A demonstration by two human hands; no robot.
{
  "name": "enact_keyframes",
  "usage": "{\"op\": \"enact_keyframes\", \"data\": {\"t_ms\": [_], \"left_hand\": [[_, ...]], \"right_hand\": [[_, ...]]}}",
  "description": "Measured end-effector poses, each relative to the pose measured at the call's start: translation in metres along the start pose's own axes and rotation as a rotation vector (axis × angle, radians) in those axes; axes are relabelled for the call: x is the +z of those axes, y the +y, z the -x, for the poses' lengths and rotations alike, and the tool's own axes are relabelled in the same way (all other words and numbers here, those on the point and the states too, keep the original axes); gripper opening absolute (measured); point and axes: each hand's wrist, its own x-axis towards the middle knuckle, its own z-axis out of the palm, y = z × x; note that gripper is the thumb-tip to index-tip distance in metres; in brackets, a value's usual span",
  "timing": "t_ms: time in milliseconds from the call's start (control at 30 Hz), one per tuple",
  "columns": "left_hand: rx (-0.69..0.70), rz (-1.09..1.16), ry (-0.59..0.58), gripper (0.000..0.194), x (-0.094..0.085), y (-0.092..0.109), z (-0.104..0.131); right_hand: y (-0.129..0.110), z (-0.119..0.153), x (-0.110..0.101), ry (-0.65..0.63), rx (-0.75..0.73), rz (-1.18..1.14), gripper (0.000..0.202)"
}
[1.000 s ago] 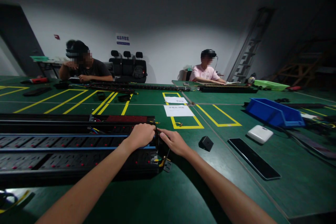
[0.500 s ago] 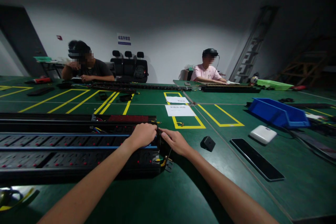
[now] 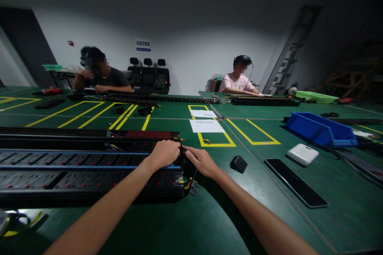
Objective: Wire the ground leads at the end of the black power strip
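Long black power strips [image 3: 89, 179] with rows of sockets and red dots lie side by side across the left of the table. My left hand [image 3: 164, 153] is closed over the right-hand end of one strip, fingers curled down. Facing it, my right hand [image 3: 202, 162] presses its thumb and index finger to a dark end piece [image 3: 183, 158] at that end; its shape is mostly hidden in shadow. Below, yellow and green wires [image 3: 188, 183] stick out of the nearest strip's end, beside a small dark end bracket [image 3: 194, 188].
To the right are a black block [image 3: 238, 163], a phone [image 3: 296, 183], a white case [image 3: 303, 154] and a blue bin [image 3: 321, 129]. Paper labels [image 3: 206, 126] and yellow tape mark the green table [image 3: 239, 215]. Two people sit across it, near more strips [image 3: 263, 101].
The whole view has shifted slightly, so things appear a little further right. Both hands stay at the strip's end with almost the same grip.
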Motion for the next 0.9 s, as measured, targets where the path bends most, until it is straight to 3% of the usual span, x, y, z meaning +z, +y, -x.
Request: {"op": "enact_keyframes", "data": {"t_ms": [900], "left_hand": [[-0.01, 0.034, -0.016, 0.03, -0.0015, 0.0002, 0.0002]], "right_hand": [[-0.0008, 0.0001, 0.0005, 0.004, 0.001, -0.014, 0.049]]}}
